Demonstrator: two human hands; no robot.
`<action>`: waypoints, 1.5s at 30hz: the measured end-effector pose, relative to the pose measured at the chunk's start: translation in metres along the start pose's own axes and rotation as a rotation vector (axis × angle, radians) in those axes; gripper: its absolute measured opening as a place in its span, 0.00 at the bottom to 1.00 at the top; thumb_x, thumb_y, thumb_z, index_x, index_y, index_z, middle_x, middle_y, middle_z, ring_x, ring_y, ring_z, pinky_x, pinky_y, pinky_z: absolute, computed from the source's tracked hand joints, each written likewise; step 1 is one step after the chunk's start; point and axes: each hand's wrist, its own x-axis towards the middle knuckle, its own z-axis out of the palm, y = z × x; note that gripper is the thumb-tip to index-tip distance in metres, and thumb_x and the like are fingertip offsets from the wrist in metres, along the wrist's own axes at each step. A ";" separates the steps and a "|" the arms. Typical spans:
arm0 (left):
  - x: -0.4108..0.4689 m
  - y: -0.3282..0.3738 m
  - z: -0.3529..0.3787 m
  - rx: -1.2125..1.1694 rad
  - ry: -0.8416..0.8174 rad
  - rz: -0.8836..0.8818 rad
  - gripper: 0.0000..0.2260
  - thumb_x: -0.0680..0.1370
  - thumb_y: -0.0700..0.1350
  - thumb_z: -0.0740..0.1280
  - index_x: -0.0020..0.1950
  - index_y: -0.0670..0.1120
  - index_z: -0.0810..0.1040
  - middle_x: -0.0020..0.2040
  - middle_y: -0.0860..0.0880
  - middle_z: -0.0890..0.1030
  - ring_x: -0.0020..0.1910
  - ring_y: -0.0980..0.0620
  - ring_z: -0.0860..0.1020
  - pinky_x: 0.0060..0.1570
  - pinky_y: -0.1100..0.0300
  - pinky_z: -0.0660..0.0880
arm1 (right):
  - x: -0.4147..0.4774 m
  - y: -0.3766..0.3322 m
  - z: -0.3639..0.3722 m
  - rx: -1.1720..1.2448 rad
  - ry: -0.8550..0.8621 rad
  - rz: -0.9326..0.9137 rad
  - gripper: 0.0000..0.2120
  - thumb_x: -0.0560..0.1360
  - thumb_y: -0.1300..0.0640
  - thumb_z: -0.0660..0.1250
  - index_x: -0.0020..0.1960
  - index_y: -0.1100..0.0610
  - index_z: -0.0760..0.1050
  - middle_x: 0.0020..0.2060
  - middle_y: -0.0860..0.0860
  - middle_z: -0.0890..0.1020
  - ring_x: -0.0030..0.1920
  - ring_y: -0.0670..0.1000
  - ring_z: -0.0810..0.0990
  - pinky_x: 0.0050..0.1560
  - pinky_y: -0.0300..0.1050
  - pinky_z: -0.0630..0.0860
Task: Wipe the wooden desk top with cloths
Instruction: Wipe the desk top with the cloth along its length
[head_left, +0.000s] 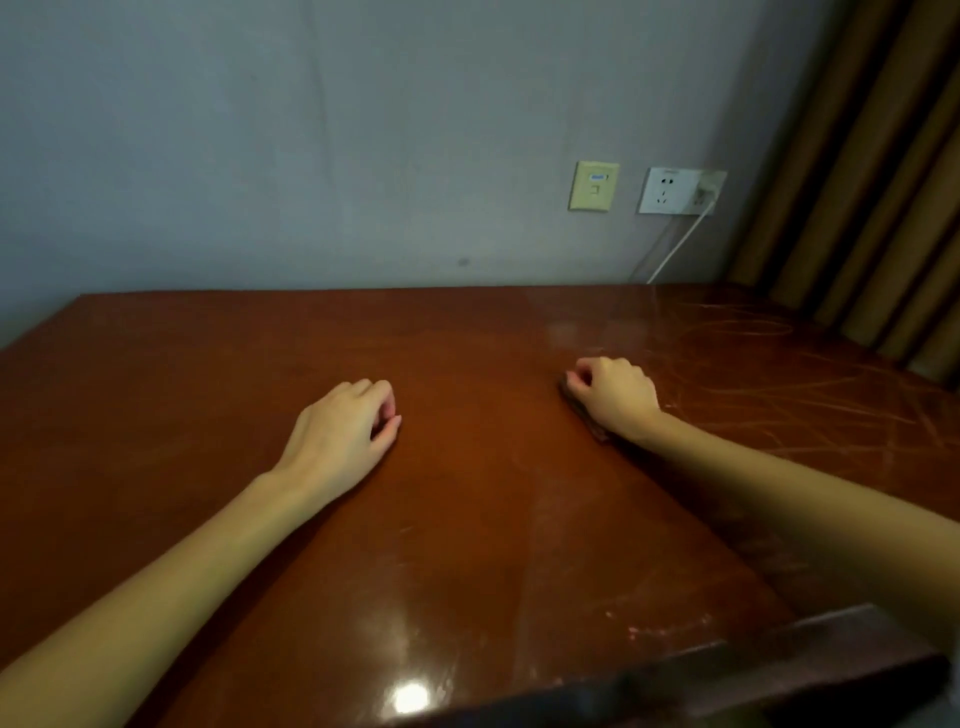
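Wooden bench (467, 530), glossy, smear marks noted on its right part. Left grip (345, 428) is rested on the bench left of centre, fingers loosely curled, nothing seen held. Right grip (613, 397) is curled round a dark cloth (596, 430), which is pressed to the bench under the palm, right of centre. Grips are kept well apart. A white cable (680, 244) is plugged into the wall socket (670, 191) behind.

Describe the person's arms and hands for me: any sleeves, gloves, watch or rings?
The left forearm and right forearm are bare for all the length in view; no sleeve edge shows. The left hand and right hand wear no gloves. No watch, bracelet or ring shows on either wrist or on the fingers in view.
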 end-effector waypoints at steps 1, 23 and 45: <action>-0.009 0.003 -0.004 0.014 -0.005 0.003 0.03 0.79 0.50 0.62 0.47 0.52 0.71 0.40 0.56 0.72 0.41 0.57 0.71 0.35 0.64 0.68 | 0.005 -0.005 0.002 0.011 0.015 0.035 0.13 0.81 0.50 0.56 0.43 0.54 0.75 0.31 0.49 0.75 0.35 0.53 0.78 0.36 0.41 0.68; -0.111 0.056 -0.035 0.018 0.099 -0.252 0.05 0.78 0.50 0.64 0.44 0.52 0.72 0.38 0.56 0.74 0.38 0.55 0.73 0.36 0.60 0.67 | -0.086 -0.020 -0.015 0.033 -0.002 -0.149 0.14 0.81 0.48 0.56 0.52 0.54 0.78 0.36 0.50 0.79 0.33 0.49 0.75 0.36 0.40 0.71; -0.122 0.027 -0.044 0.049 0.110 -0.356 0.04 0.76 0.49 0.65 0.44 0.49 0.73 0.42 0.49 0.78 0.44 0.44 0.77 0.38 0.56 0.67 | -0.212 -0.183 -0.009 0.120 -0.023 -0.411 0.14 0.81 0.51 0.54 0.53 0.56 0.76 0.49 0.56 0.80 0.50 0.61 0.79 0.41 0.48 0.66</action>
